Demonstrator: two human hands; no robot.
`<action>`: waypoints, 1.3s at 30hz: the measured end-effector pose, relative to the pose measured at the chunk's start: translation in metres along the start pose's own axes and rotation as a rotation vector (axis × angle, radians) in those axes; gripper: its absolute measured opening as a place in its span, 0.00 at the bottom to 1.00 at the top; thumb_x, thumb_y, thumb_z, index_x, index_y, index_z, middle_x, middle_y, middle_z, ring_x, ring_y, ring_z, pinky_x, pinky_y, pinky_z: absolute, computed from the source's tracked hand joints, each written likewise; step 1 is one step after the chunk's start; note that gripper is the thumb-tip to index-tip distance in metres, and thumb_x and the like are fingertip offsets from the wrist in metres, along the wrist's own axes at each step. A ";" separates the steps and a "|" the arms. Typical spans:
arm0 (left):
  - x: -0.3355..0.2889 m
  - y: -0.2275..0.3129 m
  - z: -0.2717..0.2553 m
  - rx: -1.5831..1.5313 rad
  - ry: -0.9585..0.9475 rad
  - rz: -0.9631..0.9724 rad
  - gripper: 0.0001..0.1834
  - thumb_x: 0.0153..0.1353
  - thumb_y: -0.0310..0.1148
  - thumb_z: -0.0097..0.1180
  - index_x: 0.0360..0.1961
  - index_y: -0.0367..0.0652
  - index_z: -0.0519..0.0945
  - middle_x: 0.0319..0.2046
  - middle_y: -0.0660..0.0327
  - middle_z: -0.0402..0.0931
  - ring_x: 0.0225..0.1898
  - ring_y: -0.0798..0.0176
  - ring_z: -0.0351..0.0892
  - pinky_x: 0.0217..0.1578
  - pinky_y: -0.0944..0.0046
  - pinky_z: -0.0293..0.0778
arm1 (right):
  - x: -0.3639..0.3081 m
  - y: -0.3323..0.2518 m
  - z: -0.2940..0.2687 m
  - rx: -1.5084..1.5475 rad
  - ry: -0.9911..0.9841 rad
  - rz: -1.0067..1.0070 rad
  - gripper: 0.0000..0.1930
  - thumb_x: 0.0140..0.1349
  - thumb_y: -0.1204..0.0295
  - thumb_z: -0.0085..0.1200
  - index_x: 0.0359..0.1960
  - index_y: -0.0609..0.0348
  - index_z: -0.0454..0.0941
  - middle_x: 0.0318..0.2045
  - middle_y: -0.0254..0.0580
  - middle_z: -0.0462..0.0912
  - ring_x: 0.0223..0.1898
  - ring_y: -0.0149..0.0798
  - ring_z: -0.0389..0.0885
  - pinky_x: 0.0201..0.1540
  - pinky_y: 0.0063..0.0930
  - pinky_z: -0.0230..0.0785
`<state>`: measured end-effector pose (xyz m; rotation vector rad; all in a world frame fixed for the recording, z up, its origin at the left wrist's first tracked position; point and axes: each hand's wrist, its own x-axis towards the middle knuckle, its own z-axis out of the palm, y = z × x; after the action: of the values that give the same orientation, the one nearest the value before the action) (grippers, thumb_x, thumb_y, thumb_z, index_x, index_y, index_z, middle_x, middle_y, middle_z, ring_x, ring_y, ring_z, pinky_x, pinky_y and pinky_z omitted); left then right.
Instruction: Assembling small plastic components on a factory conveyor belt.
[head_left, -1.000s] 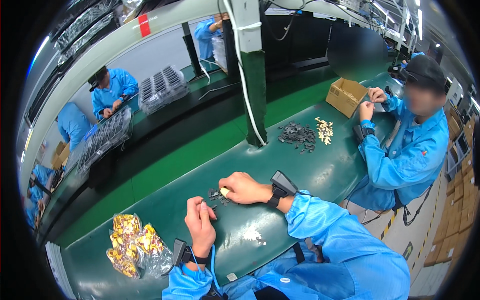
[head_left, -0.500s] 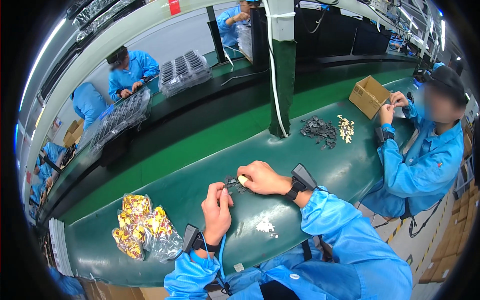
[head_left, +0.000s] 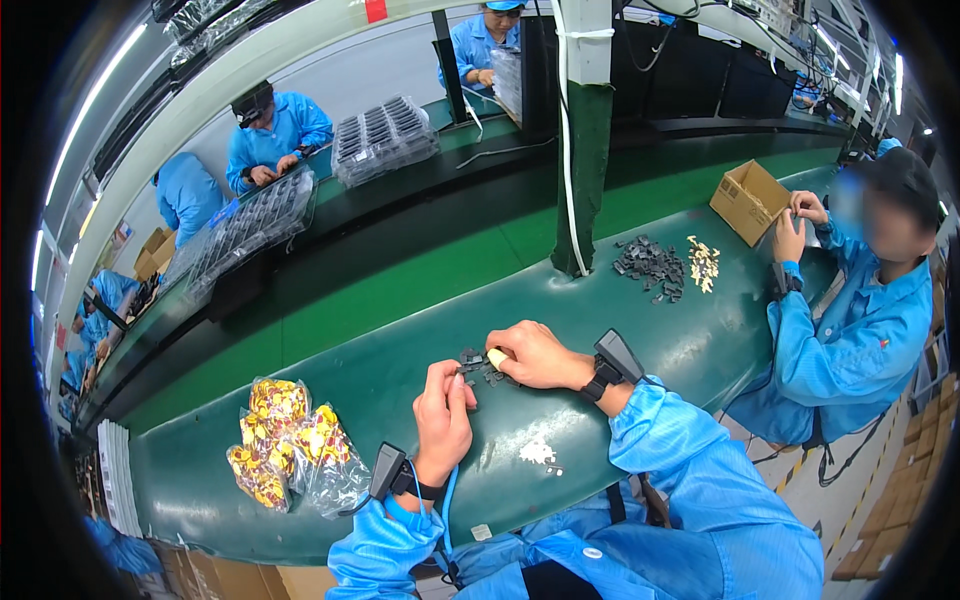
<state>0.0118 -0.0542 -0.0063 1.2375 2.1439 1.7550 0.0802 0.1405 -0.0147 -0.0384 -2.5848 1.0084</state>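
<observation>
small dark pieces lie on the green table between the left grip and right grip, both curled, though from here i cannot tell whether either holds anything.

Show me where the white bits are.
In the head view, the white bits lie right of the left hand, between the right hand and the table's near edge.

No words or numbers could be read. The cardboard box bore small dark print on its side, too small to make out. A tiny red mark stood on the chest of a co-worker's blue jacket, its shape unclear.
</observation>
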 end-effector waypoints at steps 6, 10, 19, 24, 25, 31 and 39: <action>0.000 0.003 0.001 0.013 0.000 -0.006 0.05 0.70 0.24 0.48 0.44 0.36 0.73 0.19 0.60 0.73 0.21 0.69 0.73 0.24 0.66 0.68 | -0.002 -0.002 -0.004 0.011 -0.024 0.034 0.06 0.58 0.73 0.53 0.33 0.61 0.81 0.25 0.55 0.82 0.31 0.60 0.81 0.37 0.50 0.73; -0.001 0.002 0.003 0.035 0.007 0.078 0.04 0.68 0.24 0.52 0.42 0.37 0.74 0.19 0.57 0.72 0.19 0.64 0.73 0.23 0.63 0.67 | 0.000 -0.003 -0.005 -0.009 -0.051 0.033 0.07 0.54 0.74 0.53 0.32 0.62 0.81 0.25 0.54 0.82 0.31 0.59 0.81 0.36 0.50 0.72; 0.005 -0.001 -0.010 0.178 -0.019 0.141 0.04 0.67 0.26 0.53 0.40 0.38 0.74 0.22 0.51 0.74 0.22 0.47 0.77 0.25 0.55 0.71 | 0.012 0.008 0.005 0.113 0.081 -0.012 0.07 0.53 0.77 0.55 0.33 0.63 0.82 0.23 0.52 0.81 0.25 0.48 0.81 0.30 0.39 0.72; 0.005 -0.007 -0.005 0.120 -0.017 0.113 0.05 0.68 0.28 0.53 0.41 0.39 0.74 0.23 0.50 0.76 0.25 0.46 0.79 0.27 0.54 0.72 | 0.005 0.014 -0.001 0.239 0.049 0.125 0.06 0.55 0.77 0.56 0.32 0.66 0.80 0.20 0.49 0.80 0.22 0.42 0.80 0.28 0.36 0.71; 0.005 -0.004 -0.007 0.123 -0.023 0.074 0.04 0.68 0.28 0.53 0.41 0.39 0.74 0.23 0.50 0.76 0.25 0.46 0.79 0.27 0.54 0.72 | 0.003 0.009 0.000 0.142 0.034 0.079 0.06 0.55 0.76 0.55 0.32 0.66 0.80 0.21 0.50 0.80 0.23 0.47 0.80 0.29 0.39 0.71; 0.005 -0.004 -0.005 0.144 0.011 0.166 0.04 0.68 0.26 0.53 0.37 0.36 0.74 0.17 0.57 0.70 0.17 0.64 0.69 0.21 0.64 0.64 | -0.003 0.000 -0.001 0.020 0.013 0.003 0.08 0.53 0.76 0.54 0.34 0.62 0.81 0.23 0.51 0.81 0.27 0.57 0.80 0.33 0.48 0.71; 0.012 -0.008 -0.007 0.256 -0.008 0.183 0.04 0.67 0.26 0.55 0.35 0.37 0.75 0.16 0.59 0.71 0.16 0.64 0.69 0.20 0.63 0.64 | 0.005 0.001 -0.004 0.055 0.097 0.021 0.07 0.54 0.76 0.53 0.35 0.60 0.79 0.24 0.55 0.81 0.29 0.59 0.81 0.34 0.49 0.72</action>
<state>-0.0043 -0.0516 -0.0058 1.5430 2.3769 1.5692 0.0764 0.1447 -0.0108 -0.0982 -2.4735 1.0580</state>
